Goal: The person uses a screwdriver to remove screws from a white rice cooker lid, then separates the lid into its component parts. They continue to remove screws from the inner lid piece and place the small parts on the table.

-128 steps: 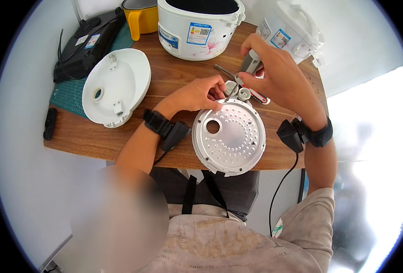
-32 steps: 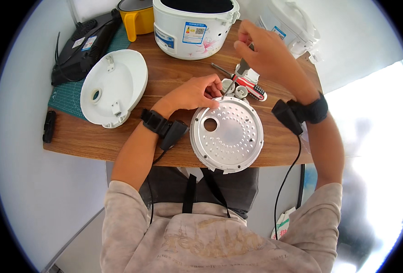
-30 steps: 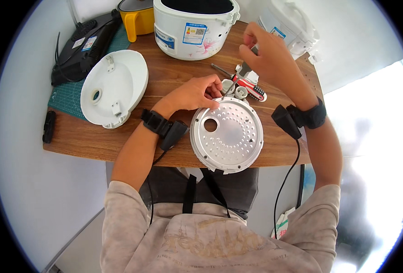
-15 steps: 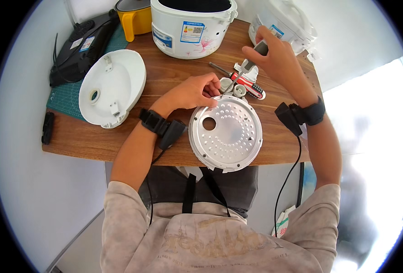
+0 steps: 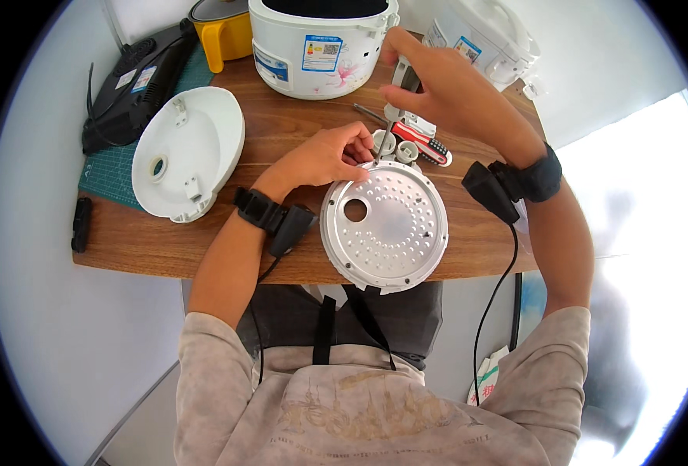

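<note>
A round silver metal lid plate [image 5: 394, 225], dotted with small bumps and with one round hole, lies at the table's near edge. My left hand [image 5: 324, 158] holds its upper left rim, thumb on the metal and fingers curled. Above the plate, my right hand [image 5: 453, 93] grips the handle of a screwdriver [image 5: 406, 75]. The shaft slants down to the plate's far rim, close to my left fingers; the tip's exact seat is too small to make out. Just beyond that rim are two small white round parts [image 5: 407, 151] and a red and black screwdriver [image 5: 425, 145].
A white domed cover [image 5: 189, 147] rests inside up on the left, partly over a green cutting mat [image 5: 111, 177]. Behind stand a white rice cooker [image 5: 301, 54], a yellow pot [image 5: 231, 37], a black device [image 5: 138, 89] and another white cooker [image 5: 491, 43] at the right.
My right hand has shifted left and slightly up, so the screwdriver stands steeper. My left hand stays on the plate's rim.
</note>
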Motion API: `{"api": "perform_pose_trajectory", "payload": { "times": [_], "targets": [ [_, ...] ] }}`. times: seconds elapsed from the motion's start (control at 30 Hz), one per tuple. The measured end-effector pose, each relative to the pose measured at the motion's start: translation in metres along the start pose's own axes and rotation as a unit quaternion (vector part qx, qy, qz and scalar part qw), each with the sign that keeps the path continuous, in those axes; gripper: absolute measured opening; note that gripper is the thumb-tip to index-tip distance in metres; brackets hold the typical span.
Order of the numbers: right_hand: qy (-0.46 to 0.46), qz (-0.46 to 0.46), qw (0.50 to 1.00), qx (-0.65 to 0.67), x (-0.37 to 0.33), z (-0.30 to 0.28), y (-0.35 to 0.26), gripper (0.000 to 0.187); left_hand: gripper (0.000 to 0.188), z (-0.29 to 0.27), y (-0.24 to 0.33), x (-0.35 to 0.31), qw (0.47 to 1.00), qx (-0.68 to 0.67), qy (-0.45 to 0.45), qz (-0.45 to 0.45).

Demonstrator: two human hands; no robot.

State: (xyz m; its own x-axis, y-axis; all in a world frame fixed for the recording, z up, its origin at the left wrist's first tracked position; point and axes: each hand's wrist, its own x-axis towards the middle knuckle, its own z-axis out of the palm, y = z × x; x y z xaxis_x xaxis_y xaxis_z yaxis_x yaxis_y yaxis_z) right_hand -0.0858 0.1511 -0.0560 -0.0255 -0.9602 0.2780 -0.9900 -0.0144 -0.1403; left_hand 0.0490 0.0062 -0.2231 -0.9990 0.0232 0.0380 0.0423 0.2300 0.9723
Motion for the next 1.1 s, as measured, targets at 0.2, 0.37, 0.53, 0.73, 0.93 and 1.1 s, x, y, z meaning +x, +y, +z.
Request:
{"api": "perform_pose_trajectory", "payload": {
  "times": [0.2, 0.37, 0.53, 0.73, 0.93, 1.1],
  "targets": [
    [-0.024, -0.097, 0.994, 0.047, -0.009, -0.005, -0.023, 0.031, 0.048, 0.0, 0.002, -0.001, 1.0, 0.003, 0.002, -0.004],
    [-0.063, -0.109, 0.989, 0.073, -0.017, -0.008, -0.036, 0.027, 0.05, 0.0, 0.003, -0.002, 1.0, 0.003, 0.004, -0.006],
    [-0.069, -0.085, 0.983, 0.15, -0.027, -0.014, -0.04, 0.022, 0.047, 0.001, 0.0, 0.0, 1.0, 0.009, 0.02, 0.015],
    [0.002, -0.088, 0.985, 0.147, -0.03, 0.002, -0.038, 0.022, 0.046, 0.002, 0.005, -0.001, 1.0, 0.018, 0.011, -0.001],
    [0.059, 0.014, 0.983, 0.171, -0.035, 0.003, -0.044, 0.034, 0.036, 0.002, 0.011, -0.005, 0.999, 0.041, 0.007, 0.005],
    [0.065, 0.026, 0.988, 0.137, -0.041, 0.001, -0.042, 0.022, 0.043, 0.0, 0.008, -0.002, 0.995, 0.096, -0.004, 0.004]
  ]
}}
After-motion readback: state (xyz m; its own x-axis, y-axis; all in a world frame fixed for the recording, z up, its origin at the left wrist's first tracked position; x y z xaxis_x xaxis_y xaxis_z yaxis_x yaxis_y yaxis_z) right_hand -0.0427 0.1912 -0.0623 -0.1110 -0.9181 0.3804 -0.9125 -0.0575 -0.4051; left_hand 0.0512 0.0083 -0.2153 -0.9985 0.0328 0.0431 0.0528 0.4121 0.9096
